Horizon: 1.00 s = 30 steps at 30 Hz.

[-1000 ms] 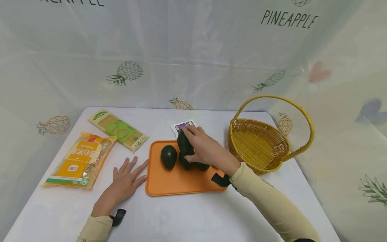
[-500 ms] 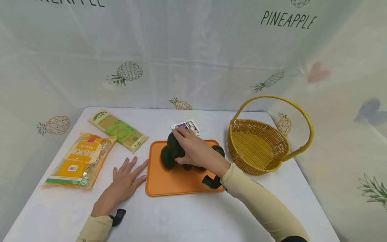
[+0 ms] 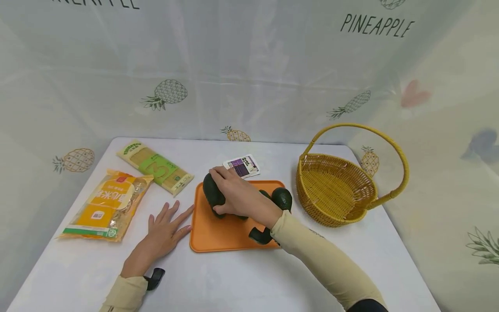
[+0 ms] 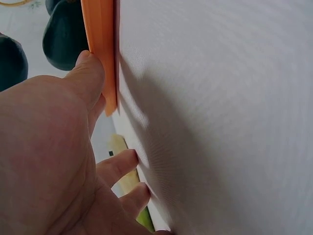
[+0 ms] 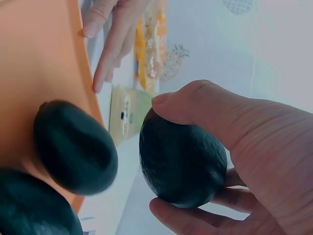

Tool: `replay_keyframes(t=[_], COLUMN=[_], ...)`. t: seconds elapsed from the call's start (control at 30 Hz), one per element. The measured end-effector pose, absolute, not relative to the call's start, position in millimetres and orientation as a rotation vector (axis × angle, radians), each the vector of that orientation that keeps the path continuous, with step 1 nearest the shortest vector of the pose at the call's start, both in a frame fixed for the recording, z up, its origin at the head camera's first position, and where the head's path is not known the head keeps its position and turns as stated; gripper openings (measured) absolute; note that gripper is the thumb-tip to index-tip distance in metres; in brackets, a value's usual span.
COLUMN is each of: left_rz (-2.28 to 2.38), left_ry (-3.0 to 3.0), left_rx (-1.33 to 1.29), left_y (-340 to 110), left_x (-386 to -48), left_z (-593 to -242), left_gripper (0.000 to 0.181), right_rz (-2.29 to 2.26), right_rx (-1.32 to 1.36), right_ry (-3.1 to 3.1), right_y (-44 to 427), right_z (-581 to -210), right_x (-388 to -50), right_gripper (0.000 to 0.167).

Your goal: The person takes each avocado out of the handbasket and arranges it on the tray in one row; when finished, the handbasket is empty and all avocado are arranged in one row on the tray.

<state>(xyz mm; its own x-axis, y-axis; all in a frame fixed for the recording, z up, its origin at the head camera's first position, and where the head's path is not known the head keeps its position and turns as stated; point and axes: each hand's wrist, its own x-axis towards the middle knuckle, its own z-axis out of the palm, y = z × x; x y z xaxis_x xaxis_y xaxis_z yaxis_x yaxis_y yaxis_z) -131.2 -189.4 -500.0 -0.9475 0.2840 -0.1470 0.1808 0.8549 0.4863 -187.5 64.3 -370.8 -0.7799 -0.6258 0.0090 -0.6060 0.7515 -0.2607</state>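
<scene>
My right hand [image 3: 242, 196] grips a dark green avocado [image 5: 183, 159] between thumb and fingers. In the right wrist view it is held off the orange tray [image 3: 220, 238], apart from the other avocados. One avocado [image 5: 76, 147] lies on the tray just beneath it, mostly covered by my hand in the head view, and a second avocado [image 5: 32, 208] is close by. Toward the tray's right edge sits another avocado [image 3: 282, 198]. My left hand [image 3: 160, 236] lies on the table with fingers spread, its thumb and forefinger touching the tray's left rim.
Behind the tray lies a small white and purple packet [image 3: 242, 166]. An empty yellow wicker basket [image 3: 335, 186] with a tall handle stands to the right. On the left are a pack of dry noodles [image 3: 157, 168] and an orange-printed food bag [image 3: 109, 206].
My right hand has carried the avocado leftward over the tray, above the left one. The avocados at the tray's right side have come into view. My left hand has stayed put.
</scene>
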Motion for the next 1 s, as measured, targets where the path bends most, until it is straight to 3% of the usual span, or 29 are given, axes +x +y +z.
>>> replay_keyframes(t=[0.77, 1.0], left_rz=[0.652, 0.643], left_ry=[2.788, 2.789], left_rx=[0.346, 0.332], left_y=[-187, -188], left_x=[-133, -133], left_z=[-496, -496], left_gripper=[0.063, 0.064], right_rz=[-0.396, -0.408], right_rx=[-1.056, -1.088], right_ry=[2.872, 2.842], right_y=[30, 28], right_z=[-422, -437], right_x=[-195, -195], right_gripper=[0.091, 0.084])
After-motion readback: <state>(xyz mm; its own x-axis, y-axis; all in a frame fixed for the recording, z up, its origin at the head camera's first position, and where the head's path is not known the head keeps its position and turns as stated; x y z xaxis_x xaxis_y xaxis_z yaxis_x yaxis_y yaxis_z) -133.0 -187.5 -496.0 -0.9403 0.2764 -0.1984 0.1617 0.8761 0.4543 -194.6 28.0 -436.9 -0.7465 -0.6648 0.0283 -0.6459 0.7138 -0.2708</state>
